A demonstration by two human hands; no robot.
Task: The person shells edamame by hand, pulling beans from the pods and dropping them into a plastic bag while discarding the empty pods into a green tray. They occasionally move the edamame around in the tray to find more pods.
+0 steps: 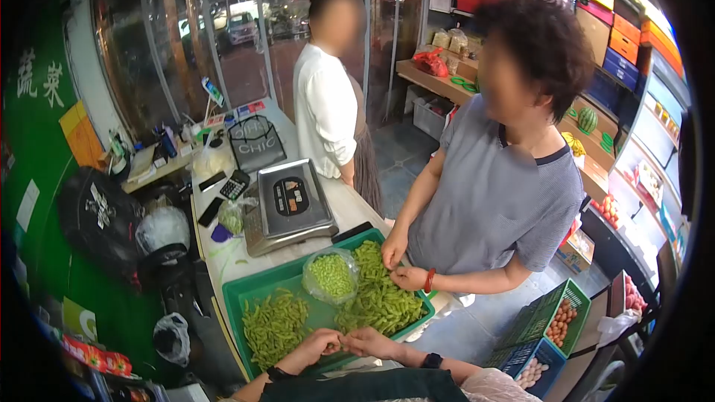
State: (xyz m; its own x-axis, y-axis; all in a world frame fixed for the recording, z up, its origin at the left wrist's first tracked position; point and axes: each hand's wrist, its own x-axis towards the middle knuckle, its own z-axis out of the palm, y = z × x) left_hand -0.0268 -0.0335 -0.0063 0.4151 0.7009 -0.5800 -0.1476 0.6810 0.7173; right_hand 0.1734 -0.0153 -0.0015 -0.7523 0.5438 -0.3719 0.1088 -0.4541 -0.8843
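My left hand (320,344) and my right hand (370,344) meet fingertip to fingertip over the near edge of a green tray (234,299). Both are closed in a pinch; whatever is between the fingers is too small to make out. Left of them in the tray lies a pile of green bean pods (275,326), which look like soybean pods. A larger heap of pods (381,299) fills the right side. Between the heaps, toward the back, shelled green beans (331,275) sit in a clear plastic bag. Another person's hands (402,264) pinch together above the right heap.
Behind the tray stands a weighing scale (290,201), with a calculator (235,184) and a black bag (255,143) nearby. The person in grey (506,179) stands at the right; one in white (325,112) stands farther back. Egg crates (514,336) sit on the floor at right.
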